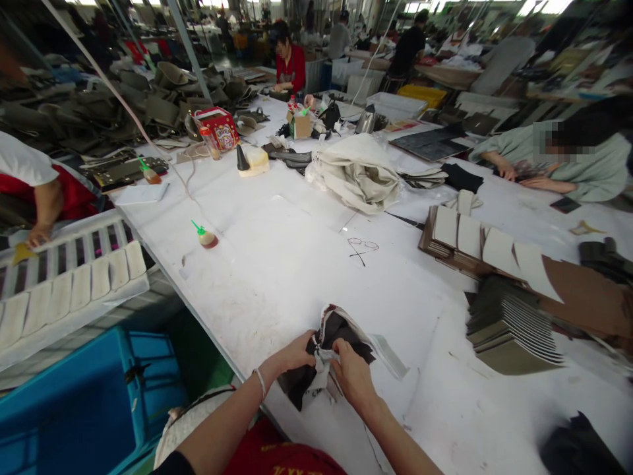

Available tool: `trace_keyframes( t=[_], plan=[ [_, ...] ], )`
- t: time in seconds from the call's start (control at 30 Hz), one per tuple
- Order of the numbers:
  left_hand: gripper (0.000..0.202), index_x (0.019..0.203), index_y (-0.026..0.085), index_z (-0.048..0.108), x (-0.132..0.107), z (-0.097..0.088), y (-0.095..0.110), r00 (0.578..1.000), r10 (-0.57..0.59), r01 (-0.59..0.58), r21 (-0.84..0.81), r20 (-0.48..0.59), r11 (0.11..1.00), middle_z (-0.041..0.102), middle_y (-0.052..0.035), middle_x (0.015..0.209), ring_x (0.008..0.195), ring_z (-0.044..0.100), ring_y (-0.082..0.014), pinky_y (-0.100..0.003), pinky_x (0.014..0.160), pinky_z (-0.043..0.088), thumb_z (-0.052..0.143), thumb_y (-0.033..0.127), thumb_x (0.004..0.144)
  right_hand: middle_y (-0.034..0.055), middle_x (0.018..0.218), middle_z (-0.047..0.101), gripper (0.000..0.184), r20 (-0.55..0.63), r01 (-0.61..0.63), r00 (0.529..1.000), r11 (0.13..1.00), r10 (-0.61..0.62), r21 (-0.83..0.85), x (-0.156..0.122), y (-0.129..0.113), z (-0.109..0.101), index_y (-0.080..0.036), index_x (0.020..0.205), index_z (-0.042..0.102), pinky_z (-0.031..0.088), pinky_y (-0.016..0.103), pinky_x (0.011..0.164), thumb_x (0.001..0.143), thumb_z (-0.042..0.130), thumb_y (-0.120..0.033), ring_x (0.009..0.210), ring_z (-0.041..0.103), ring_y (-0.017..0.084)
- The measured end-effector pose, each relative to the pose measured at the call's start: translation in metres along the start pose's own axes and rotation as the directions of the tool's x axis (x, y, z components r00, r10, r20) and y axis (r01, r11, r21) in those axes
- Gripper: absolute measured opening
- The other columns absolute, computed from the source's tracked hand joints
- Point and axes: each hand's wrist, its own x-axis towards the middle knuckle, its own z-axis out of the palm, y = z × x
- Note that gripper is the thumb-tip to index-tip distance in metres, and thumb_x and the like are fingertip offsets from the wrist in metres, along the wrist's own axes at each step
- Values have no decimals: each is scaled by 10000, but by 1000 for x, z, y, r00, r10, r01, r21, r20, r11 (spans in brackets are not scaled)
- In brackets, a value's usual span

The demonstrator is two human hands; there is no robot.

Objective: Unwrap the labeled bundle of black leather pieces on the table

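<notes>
A bundle of dark leather wrapped in white paper is held above the near edge of the white table, with its lower part apparently resting on the surface. The left hand and right hand grip it close together, their fingers curled and pinching the paper and leather between them, though the fingertips are partly hidden in the folds. A thin bangle is worn on the left wrist. The blue bin stands just beyond the table's near edge, so a dropped piece could be lost there if the grip were loosened too near that edge. Toward the right edge, the stacked olive panels could be knocked out of their fan if the paper were swept sideways. The glue bottle stands uncapped-looking but unclear farther up the table, and a careless reach could tip it, with glue marking the leather.
</notes>
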Motion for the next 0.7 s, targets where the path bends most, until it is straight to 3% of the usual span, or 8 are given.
trace_keyframes(
  t=[0.1,0.2,0.37,0.47,0.6,0.7],
  plan=[
    [705,1250,153,440,4,4,8,1000,5,-5,12,4,1000,637,-44,1042,926,592,-219,-304,798,478,654,124,579,-4,822,603,137,15,-64,998,996,63,67,-2,5,11,-144,1012,560,474,309,691,928,540,-250,716,586,146],
    [709,1249,172,448,3,10,17,999,-8,11,95,-36,995,617,-74,1128,1031,559,-259,-338,885,453,705,193,589,-18,754,588,166,38,-54,998,989,49,141,0,8,16,-150,877,589,478,318,706,937,536,-295,697,576,140],
    [697,1299,173,400,1,27,25,983,-84,127,277,-163,952,560,-148,1225,1172,481,-335,-420,995,361,675,270,667,2,808,580,267,12,54,998,957,-60,285,4,5,6,-159,716,562,441,370,824,921,554,-330,853,558,172],
    [653,1316,158,371,0,33,28,971,-120,189,349,-209,918,556,-174,1228,1180,480,-341,-433,1000,344,622,292,727,-31,658,507,359,6,59,998,901,-68,430,4,0,-3,-174,644,507,433,331,737,915,541,-408,710,526,150],
    [611,1259,198,412,0,30,29,966,-150,226,408,-211,885,591,-125,1197,1139,525,-309,-382,956,384,649,329,711,-50,581,427,452,-13,47,999,722,-52,691,0,-9,-32,-205,638,423,382,267,555,885,463,-581,545,437,122],
    [658,1224,226,429,0,22,29,968,-161,232,437,-193,869,619,-85,1158,1085,564,-297,-351,893,423,708,330,637,-49,563,429,423,-35,38,999,536,-17,843,-13,-13,-83,-218,727,419,325,246,453,881,421,-612,462,360,107]
  ],
)
